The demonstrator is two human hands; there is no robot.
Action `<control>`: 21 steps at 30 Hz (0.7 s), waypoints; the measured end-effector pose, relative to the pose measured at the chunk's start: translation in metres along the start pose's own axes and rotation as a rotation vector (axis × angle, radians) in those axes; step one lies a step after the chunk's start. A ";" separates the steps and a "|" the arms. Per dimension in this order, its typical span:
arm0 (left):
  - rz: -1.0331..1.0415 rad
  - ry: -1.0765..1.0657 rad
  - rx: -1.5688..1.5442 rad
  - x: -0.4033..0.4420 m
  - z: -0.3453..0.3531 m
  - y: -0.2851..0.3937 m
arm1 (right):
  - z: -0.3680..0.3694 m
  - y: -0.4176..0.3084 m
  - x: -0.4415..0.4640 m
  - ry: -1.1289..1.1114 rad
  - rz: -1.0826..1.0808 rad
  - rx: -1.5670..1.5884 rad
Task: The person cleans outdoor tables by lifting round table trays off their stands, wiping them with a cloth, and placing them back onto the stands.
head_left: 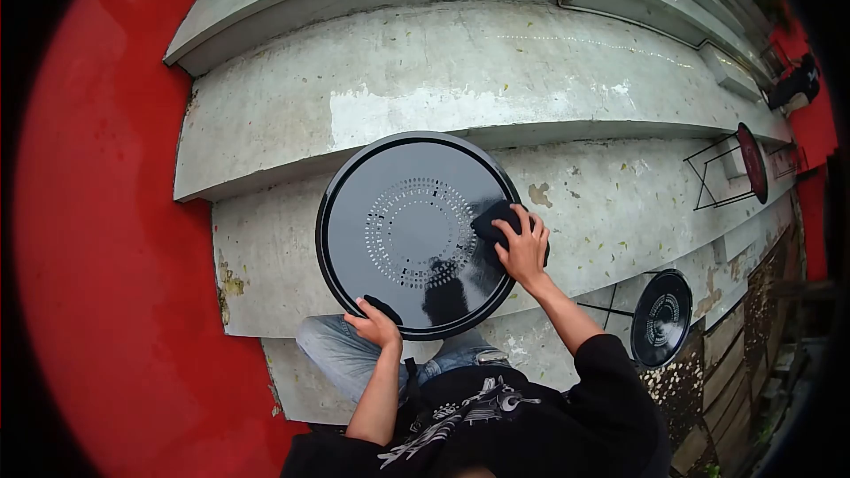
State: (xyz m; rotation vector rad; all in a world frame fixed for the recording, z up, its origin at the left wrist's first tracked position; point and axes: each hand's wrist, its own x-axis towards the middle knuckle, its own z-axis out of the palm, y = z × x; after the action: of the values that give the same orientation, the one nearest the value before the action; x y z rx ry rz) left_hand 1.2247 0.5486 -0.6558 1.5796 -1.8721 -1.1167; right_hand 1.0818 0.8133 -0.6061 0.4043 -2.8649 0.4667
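A round, glossy black metal tabletop with rings of small punched holes is held over my lap. It has a raised rim. My left hand grips that rim at the lower left, thumb on the upper side. A dark patch lies beside the thumb; I cannot tell whether it is cloth or a reflection. On the right part of the tabletop, my right hand presses a bunched black cloth against the surface, fingers curled over it. The tabletop's underside is hidden.
Grey concrete steps with peeling paint surround me, beside a red floor on the left. To the right stand a round black table and a dark red one, both tilted. A person is at the far right.
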 end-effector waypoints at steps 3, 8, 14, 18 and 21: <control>-0.019 -0.016 0.018 -0.006 -0.005 0.018 | 0.031 0.007 0.071 0.083 0.067 0.000; 0.092 0.069 0.044 0.002 0.005 -0.003 | 0.092 -0.022 0.182 0.165 0.039 0.041; 0.063 0.075 0.059 0.003 0.008 0.001 | 0.138 -0.134 0.225 0.144 -0.180 0.291; -0.008 0.050 0.081 0.002 0.006 0.007 | 0.153 -0.224 0.186 -0.025 -0.455 0.522; 0.042 0.089 0.117 0.009 0.012 -0.019 | 0.148 -0.262 0.121 -0.202 -0.746 0.610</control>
State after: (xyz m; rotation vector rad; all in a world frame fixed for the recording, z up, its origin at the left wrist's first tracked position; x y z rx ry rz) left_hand 1.2242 0.5435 -0.6796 1.6177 -1.9332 -0.9187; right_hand 1.0228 0.4960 -0.6402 1.6040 -2.4000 1.1619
